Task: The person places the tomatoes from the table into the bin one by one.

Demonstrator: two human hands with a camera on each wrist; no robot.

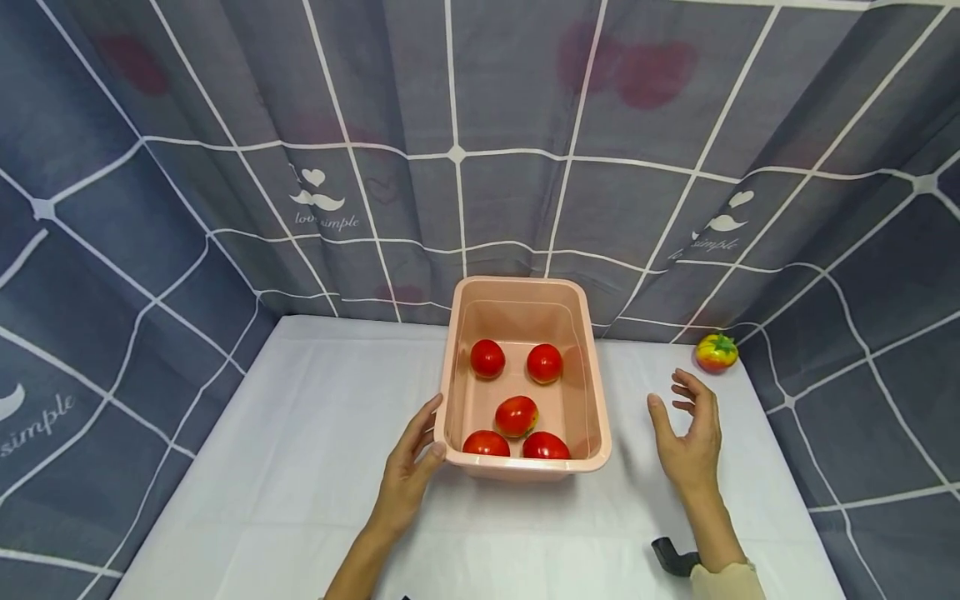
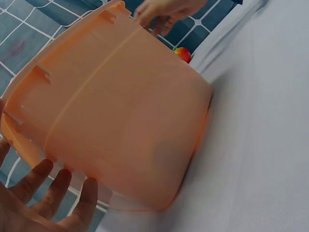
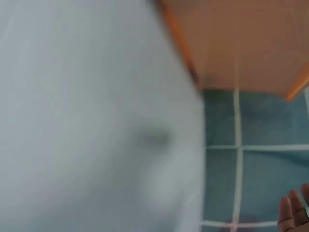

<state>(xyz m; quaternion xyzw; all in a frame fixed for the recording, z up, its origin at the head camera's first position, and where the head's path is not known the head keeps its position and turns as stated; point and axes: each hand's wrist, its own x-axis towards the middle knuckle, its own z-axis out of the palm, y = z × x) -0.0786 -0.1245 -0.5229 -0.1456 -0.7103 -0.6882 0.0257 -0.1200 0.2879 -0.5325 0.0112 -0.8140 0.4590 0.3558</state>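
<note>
A pink plastic bin [image 1: 592, 383] stands on the white table with several shiny red tomato-like fruits [image 1: 545, 363] in it. One of them, the middle fruit [image 1: 517, 416], shows a yellow-green patch. My left hand [image 1: 405, 479] is at the bin's near left corner, its thumb by the rim and its fingertips [image 2: 88, 191] against the side. To the right of the bin, my right hand [image 1: 690, 433] hovers over the table with nothing in it, thumb and fingers spread apart. Just beyond its fingers lies a yellow-red fruit [image 1: 716, 353] with a green leafy top.
Grey-blue curtain cloth [image 1: 517, 200] with white grid lines closes off the back and both sides of the white table [image 1: 300, 467]. A black curved object [image 1: 675, 557] shows beside the right wrist.
</note>
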